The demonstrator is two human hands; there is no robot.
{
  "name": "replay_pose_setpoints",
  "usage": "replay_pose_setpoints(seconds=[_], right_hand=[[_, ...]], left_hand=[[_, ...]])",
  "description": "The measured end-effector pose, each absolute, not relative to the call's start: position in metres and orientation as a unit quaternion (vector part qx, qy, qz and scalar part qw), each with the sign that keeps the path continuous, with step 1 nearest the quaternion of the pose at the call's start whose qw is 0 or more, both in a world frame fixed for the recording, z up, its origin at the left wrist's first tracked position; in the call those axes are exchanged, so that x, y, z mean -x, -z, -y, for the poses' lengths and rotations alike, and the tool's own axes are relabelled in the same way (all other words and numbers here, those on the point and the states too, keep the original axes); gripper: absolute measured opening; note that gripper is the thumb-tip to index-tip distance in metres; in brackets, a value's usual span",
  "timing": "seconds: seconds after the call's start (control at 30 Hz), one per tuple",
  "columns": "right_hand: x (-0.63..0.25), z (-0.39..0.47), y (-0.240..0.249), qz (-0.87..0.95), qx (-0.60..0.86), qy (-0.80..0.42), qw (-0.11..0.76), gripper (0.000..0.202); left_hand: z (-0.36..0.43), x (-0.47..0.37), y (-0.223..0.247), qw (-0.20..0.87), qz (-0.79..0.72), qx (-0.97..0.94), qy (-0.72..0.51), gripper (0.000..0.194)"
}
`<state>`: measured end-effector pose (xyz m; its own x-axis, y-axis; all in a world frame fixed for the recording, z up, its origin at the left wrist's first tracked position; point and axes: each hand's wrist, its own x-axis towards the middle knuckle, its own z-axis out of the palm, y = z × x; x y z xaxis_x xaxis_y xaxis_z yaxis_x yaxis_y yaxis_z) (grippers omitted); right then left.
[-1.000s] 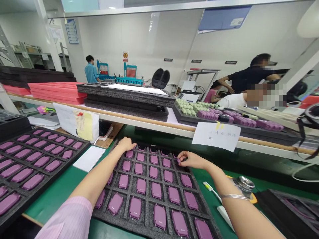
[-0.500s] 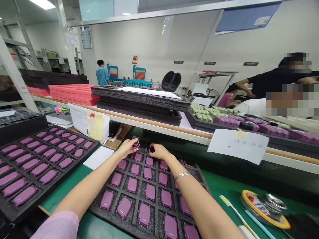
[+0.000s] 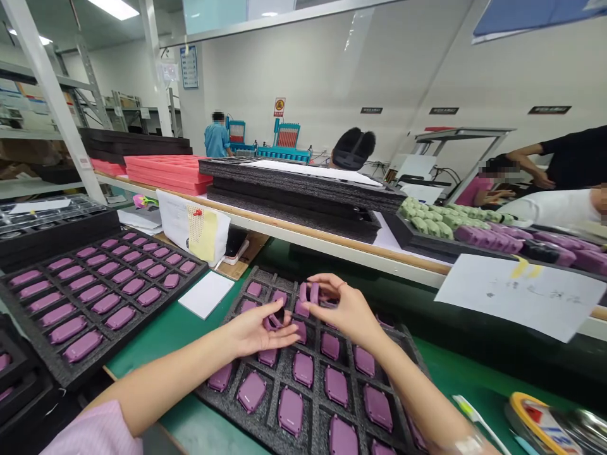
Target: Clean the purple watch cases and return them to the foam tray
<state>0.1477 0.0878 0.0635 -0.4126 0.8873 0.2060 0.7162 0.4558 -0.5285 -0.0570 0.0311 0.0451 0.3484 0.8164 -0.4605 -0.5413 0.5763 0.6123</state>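
Note:
My left hand (image 3: 260, 330) is closed around a purple watch case (image 3: 274, 321), gripped by thumb and fingers with a dark side showing. Just to its right, my right hand (image 3: 344, 306) pinches another purple watch case (image 3: 309, 294), tilted up on edge between thumb and fingertips. Both hands hover over the far part of a black foam tray (image 3: 310, 436). Purple watch cases (image 3: 290, 409) lie in its compartments, one in each that I can make out. The hands and forearms hide some of the compartments.
A second foam tray (image 3: 12, 344) of purple cases stands at the left, with a white paper (image 3: 207, 294) between. A shelf edge (image 3: 294, 230) crosses behind, bearing stacked foam trays (image 3: 303, 205). A toothbrush (image 3: 478, 420) and a yellow-rimmed tape roll (image 3: 535, 417) lie at right.
Both hands have come nearer from the tray's far edge. The right hand has turned and now shows a purple case upright in its fingers. The view has swung left.

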Motion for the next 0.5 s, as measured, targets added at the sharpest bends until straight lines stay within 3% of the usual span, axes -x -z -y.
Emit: replay_pose_setpoints(seconds=[0.23, 0.5], right_hand=[[-0.171, -0.001, -0.070, 0.843, 0.407, -0.174, 0.307, 0.065], [-0.174, 0.011, -0.061, 0.820, 0.397, -0.155, 0.382, 0.068]], left_hand=[[-0.009, 0.024, -0.063, 0.822, -0.330, -0.285, -0.366, 0.053], [0.008, 0.003, -0.082, 0.787, -0.286, -0.421, -0.347, 0.044]])
